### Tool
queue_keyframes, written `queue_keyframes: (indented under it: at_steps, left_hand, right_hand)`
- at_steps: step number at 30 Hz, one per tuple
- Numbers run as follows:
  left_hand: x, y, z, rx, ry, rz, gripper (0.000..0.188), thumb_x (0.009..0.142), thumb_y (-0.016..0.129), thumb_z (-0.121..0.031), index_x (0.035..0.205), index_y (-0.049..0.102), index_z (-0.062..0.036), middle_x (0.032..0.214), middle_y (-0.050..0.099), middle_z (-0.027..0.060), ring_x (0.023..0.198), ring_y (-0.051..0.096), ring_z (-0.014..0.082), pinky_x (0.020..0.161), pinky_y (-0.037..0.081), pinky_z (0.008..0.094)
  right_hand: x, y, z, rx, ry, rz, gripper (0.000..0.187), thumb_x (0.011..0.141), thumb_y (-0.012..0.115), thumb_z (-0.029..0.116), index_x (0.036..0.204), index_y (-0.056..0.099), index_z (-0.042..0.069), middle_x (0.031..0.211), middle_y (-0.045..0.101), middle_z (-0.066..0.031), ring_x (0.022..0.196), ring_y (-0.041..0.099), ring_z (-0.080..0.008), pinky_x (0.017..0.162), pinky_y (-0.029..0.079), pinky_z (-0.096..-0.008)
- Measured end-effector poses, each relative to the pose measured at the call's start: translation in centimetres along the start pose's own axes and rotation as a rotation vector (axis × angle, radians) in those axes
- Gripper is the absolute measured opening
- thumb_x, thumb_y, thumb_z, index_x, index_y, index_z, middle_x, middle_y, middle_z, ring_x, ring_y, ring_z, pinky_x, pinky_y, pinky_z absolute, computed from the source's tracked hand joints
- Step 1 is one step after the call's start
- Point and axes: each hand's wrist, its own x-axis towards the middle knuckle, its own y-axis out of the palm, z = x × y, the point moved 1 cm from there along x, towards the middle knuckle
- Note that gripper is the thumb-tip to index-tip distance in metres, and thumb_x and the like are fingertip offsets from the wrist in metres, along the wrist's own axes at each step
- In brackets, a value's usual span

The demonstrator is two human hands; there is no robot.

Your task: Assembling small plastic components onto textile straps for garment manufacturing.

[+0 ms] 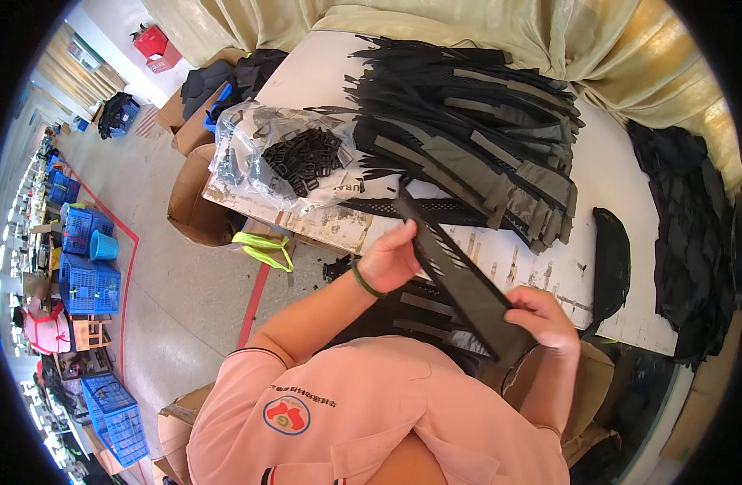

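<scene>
Holds a long, flat, black-and-dark-grey fabric strip with an openwork section (472,295) slantwise in front of the chest, by the near edge of a white table with a worn, peeling border (601,182). Pinches its left edge near the upper end with the bare left hand (391,257), with thumb and fingers set narrowly on the cloth; wears a dark green band (368,282) on that wrist. Grips the opposite edge near the lower end with the bare right hand (545,319), with thumb on top and fingertips partly hidden. Cannot tell whether the upper end touches the black mesh strip (448,212) lying on the table behind it. Has ahead a broad, overlapping pile of black mesh strips with dark grey panels (500,153); to its left, a clear plastic bag (245,133) with black plastic buckles (306,158); to its right, a curved black fabric piece (609,259) and, farther out, a heap of black fabric (686,234).
</scene>
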Motion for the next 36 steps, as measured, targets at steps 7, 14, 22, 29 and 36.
queue_keyframes:
  at_steps: [7, 14, 22, 29, 36]
  left_hand:
    - [-1.2, -2.9, -3.4, 0.264, 0.274, -0.164, 0.005, 0.086, 0.063, -0.009, 0.088, 0.059, -0.0097, 0.077, 0.061, -0.0013, 0.064, 0.056, 0.0080, 0.057, 0.044, 0.0225]
    - [-1.5, -3.8, -0.7, 0.700, 0.478, -0.439, 0.015, 0.080, 0.070, -0.008, 0.089, 0.059, -0.0071, 0.071, 0.060, -0.0010, 0.057, 0.053, 0.0064, 0.054, 0.043, 0.0201]
    - [-1.7, -6.0, -0.3, 0.918, 0.513, -0.212, 0.020, 0.078, 0.060, 0.004, 0.097, 0.059, -0.0006, 0.085, 0.062, 0.0015, 0.077, 0.057, 0.0078, 0.069, 0.047, 0.0228]
    - [0.6, -9.0, -17.3, 1.890, 0.728, -0.623, 0.014, 0.076, 0.069, -0.017, 0.084, 0.064, -0.0054, 0.082, 0.062, 0.0105, 0.075, 0.061, 0.0247, 0.069, 0.049, 0.0347]
    - [3.0, -12.0, -20.9, 2.389, 0.377, -0.705, 0.027, 0.072, 0.071, -0.015, 0.096, 0.062, -0.0059, 0.086, 0.063, 0.0130, 0.087, 0.060, 0.0322, 0.076, 0.048, 0.0407]
  right_hand:
    - [-2.6, -9.4, -7.6, -0.489, 0.308, -0.155, 0.015, 0.077, 0.066, 0.004, 0.091, 0.061, 0.003, 0.080, 0.059, 0.0025, 0.071, 0.052, -0.0070, 0.063, 0.041, -0.0221]
    - [9.2, 2.2, -1.5, -0.507, -0.419, -0.429, 0.034, 0.082, 0.064, 0.018, 0.111, 0.058, 0.002, 0.106, 0.061, -0.0155, 0.101, 0.057, -0.0298, 0.089, 0.044, -0.0354]
    - [17.3, 12.8, 1.5, -0.685, -0.921, -0.429, 0.017, 0.080, 0.062, 0.010, 0.092, 0.059, -0.001, 0.083, 0.060, -0.0129, 0.079, 0.058, -0.0298, 0.071, 0.046, -0.0384]
    - [16.6, 11.6, 0.8, -0.170, -0.554, -0.203, 0.015, 0.090, 0.052, 0.005, 0.101, 0.058, -0.004, 0.077, 0.055, -0.0105, 0.062, 0.054, -0.0180, 0.059, 0.045, -0.0275]
    - [16.4, 11.1, 0.4, -0.145, -0.527, -0.121, 0.020, 0.087, 0.053, 0.003, 0.105, 0.061, -0.004, 0.080, 0.057, -0.0089, 0.060, 0.056, -0.0135, 0.057, 0.046, -0.0246]
